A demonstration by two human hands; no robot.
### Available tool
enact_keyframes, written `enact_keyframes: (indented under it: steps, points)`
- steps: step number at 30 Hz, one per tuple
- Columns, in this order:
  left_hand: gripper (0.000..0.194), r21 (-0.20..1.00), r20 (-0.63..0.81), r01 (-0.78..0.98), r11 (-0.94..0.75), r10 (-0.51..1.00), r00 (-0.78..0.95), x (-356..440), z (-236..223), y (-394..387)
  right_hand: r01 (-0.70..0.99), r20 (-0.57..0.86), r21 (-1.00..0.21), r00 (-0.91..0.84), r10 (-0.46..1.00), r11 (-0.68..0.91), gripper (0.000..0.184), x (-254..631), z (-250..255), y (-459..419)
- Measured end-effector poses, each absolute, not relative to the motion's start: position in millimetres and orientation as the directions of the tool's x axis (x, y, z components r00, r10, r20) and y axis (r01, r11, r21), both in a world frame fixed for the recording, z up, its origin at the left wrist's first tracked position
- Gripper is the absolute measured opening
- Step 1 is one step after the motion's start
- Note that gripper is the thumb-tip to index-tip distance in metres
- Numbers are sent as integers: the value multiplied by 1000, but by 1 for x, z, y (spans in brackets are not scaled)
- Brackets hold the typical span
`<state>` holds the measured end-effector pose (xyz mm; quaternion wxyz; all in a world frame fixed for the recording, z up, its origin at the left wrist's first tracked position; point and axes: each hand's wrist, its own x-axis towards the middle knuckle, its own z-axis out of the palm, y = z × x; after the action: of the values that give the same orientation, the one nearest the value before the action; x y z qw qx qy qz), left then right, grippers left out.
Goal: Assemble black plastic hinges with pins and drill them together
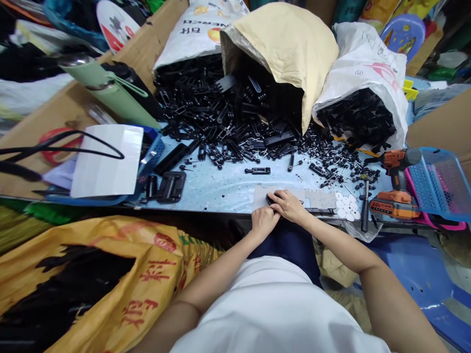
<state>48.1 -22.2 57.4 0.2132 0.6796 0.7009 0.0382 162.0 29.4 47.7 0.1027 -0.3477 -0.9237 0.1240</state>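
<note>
Yellow sack (158, 279): left gaping below the blue table (198, 189), black pieces held inside.
White printed sack (198, 29): laid over, probably so its black parts are spilled within reach.
Tan sack (285, 44): likewise tipped.
Left hand (264, 223): fingers curled; any grip cannot be told.
Small black part (271, 199): held over the grey pad (259, 197), seemingly for steadiness.
Right hand (288, 206): fingers nearly closed on that part.
Second white sack (368, 63): mouth opened tablewards, black parts contained.

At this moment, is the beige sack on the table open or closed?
Open: the beige sack has its mouth gaping wide, with black parts visible at the opening.
</note>
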Motion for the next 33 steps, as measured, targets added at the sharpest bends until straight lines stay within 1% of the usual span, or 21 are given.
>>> enact_keyframes:
  steps: [2,4,6,8,9,10,11,13,15,16,18,19,20,22,24,26,28,29,30,32,33]
  points:
    - [32,341,-239,939,55,971,30,46,56,-24,625,126,-273,-730,671,731,45,162,51,27]
    - [31,346,-177,937,-39,979,106,39,53,-25,597,190,-241,-744,641,765,45,171,54,22]
    - [30,345,-13,906,-244,964,265,32,51,-21,584,270,-178,-745,610,792,47,194,56,16]
    - [29,294,181,813,-503,864,470,26,50,-11,657,318,-91,-693,647,748,55,225,55,12]
    - [30,250,240,753,-609,792,561,25,50,-5,718,317,-49,-648,692,694,58,242,54,11]
    - [32,209,260,700,-683,728,634,26,50,3,762,297,-13,-616,730,648,59,257,53,10]
    - [35,178,245,663,-727,686,685,28,50,10,786,264,14,-599,756,618,58,270,52,10]
    - [38,163,161,652,-741,671,723,34,51,24,778,183,37,-623,761,627,57,285,53,12]
    - [42,202,102,681,-704,707,700,36,53,31,736,128,28,-674,728,676,59,287,62,13]
    - [46,236,104,693,-682,726,680,35,55,32,713,116,13,-697,708,701,60,285,70,13]
    - [54,326,160,675,-661,743,650,28,61,24,643,114,-52,-756,644,764,61,276,91,11]
    - [57,381,210,640,-667,737,643,23,66,17,589,127,-106,-791,598,801,61,271,105,8]
    - [59,442,263,585,-680,721,640,18,72,8,521,149,-175,-825,546,835,60,266,119,5]
    - [63,572,375,414,-708,675,636,12,89,-14,353,220,-341,-871,439,871,57,255,145,-3]
    - [64,684,470,214,-697,646,602,11,108,-37,172,291,-514,-887,359,841,54,244,162,-14]
    - [62,750,539,58,-659,659,524,16,124,-56,25,352,-647,-877,328,762,53,231,162,-27]
    - [61,765,596,-37,-643,685,418,25,134,-68,-48,416,-703,-837,355,709,56,215,142,-41]
    - [60,751,633,-64,-657,690,350,30,135,-72,-28,436,-705,-805,402,708,57,206,127,-47]
    - [60,727,672,-72,-683,686,279,34,135,-74,30,443,-689,-773,453,724,59,196,110,-52]
    - [59,650,751,-22,-759,638,171,40,127,-74,298,382,-622,-692,612,724,58,177,77,-54]
    - [59,611,779,39,-791,609,150,41,120,-72,406,345,-578,-664,663,708,55,169,63,-49]
